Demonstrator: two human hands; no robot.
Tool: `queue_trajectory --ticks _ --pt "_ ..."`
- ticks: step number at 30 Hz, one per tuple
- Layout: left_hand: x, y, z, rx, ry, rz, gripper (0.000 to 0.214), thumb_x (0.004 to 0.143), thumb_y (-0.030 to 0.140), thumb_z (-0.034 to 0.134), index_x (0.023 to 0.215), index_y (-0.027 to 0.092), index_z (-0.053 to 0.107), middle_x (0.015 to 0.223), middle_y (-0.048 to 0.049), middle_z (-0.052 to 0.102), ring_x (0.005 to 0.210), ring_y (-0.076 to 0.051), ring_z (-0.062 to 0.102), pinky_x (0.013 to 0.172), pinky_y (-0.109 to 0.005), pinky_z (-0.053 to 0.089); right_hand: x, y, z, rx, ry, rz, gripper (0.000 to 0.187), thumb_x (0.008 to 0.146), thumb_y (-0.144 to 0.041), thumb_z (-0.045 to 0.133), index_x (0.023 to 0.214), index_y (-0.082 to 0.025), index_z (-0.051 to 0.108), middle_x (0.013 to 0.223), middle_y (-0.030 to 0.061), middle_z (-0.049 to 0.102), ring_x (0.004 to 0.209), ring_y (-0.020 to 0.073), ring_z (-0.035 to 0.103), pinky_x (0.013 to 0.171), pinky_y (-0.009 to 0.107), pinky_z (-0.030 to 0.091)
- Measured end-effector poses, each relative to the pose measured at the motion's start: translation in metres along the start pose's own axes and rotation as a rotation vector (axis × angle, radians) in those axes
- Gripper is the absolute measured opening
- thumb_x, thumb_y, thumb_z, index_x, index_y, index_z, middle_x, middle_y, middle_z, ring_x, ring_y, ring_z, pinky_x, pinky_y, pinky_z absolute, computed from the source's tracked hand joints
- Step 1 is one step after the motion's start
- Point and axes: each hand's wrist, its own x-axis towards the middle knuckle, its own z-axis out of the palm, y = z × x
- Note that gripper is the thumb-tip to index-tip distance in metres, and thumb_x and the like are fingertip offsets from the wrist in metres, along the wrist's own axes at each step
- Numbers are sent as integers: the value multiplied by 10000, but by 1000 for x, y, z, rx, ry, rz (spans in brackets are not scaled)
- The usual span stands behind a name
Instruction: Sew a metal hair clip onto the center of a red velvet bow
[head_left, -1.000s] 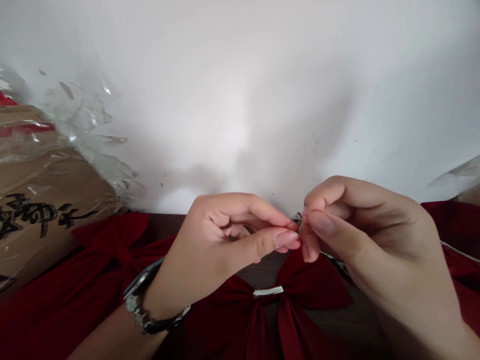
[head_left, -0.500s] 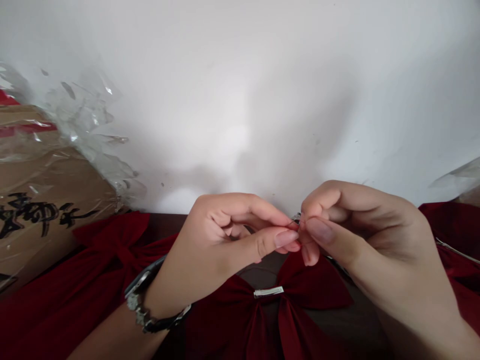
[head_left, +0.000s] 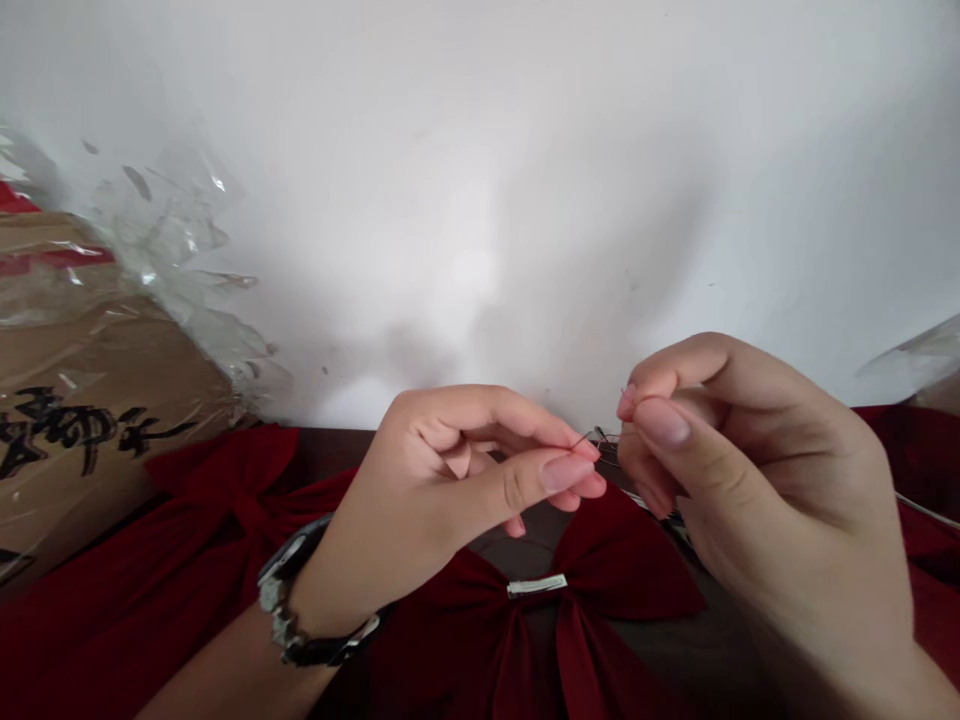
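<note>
My left hand (head_left: 457,490) pinches a thin dark needle (head_left: 586,437) between thumb and forefinger, its tip pointing up and to the right. To its right, my right hand (head_left: 765,490) is closed with thumb and forefinger pressed together. A very fine thread seems to be in that pinch, though it barely shows. The two hands are a small gap apart. Below them lies a dark red fabric bow (head_left: 630,575) with a silver hair clip (head_left: 537,585) across its middle.
A second dark red bow (head_left: 240,500) lies at the left, before a cardboard box (head_left: 97,370) with black writing and clear plastic wrap (head_left: 180,240). More red fabric (head_left: 922,450) lies at the right. A white wall (head_left: 450,180) rises behind the dark surface.
My right hand has moved right and slightly up, away from my left fingertips. More of the needle now shows. My left hand has hardly moved.
</note>
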Motion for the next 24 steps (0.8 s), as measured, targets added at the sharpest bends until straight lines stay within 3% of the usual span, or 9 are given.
queue_trajectory --ticks 3,10,15,21,24 --pt "0 -3 0 -26 29 4 57 794 194 725 833 228 750 753 -5 770 659 -125 725 503 -121 549 -2 -1 2 -89 40 -38 65 933 -235 553 870 -230 566 547 -48 438 490 64 408 427 190 307" --pt "1 -8 3 -36 65 25 249 784 226 739 1031 249 732 797 -21 776 742 -175 742 509 -156 568 2 -3 9 -160 33 -86 77 922 -233 561 850 -206 572 555 -41 464 455 58 448 429 170 380" --pt "2 -9 3 -94 31 -1 122 782 194 739 900 224 747 844 -18 776 741 -151 733 514 -140 558 3 -2 11 -148 13 -89 66 899 -217 595 839 -203 571 520 -51 462 437 59 459 425 162 388" --pt "2 -8 2 -53 54 10 19 804 213 716 810 195 719 742 -9 750 679 -128 707 470 -129 527 2 -1 12 -125 -25 -63 65 906 -219 585 850 -199 562 564 -52 537 454 45 500 439 145 413" --pt "1 -8 2 -3 74 23 50 814 236 706 816 186 709 740 -18 748 672 -132 705 464 -135 524 1 0 11 -140 -30 -34 74 923 -209 557 989 -229 531 551 -68 550 460 59 525 426 155 408"
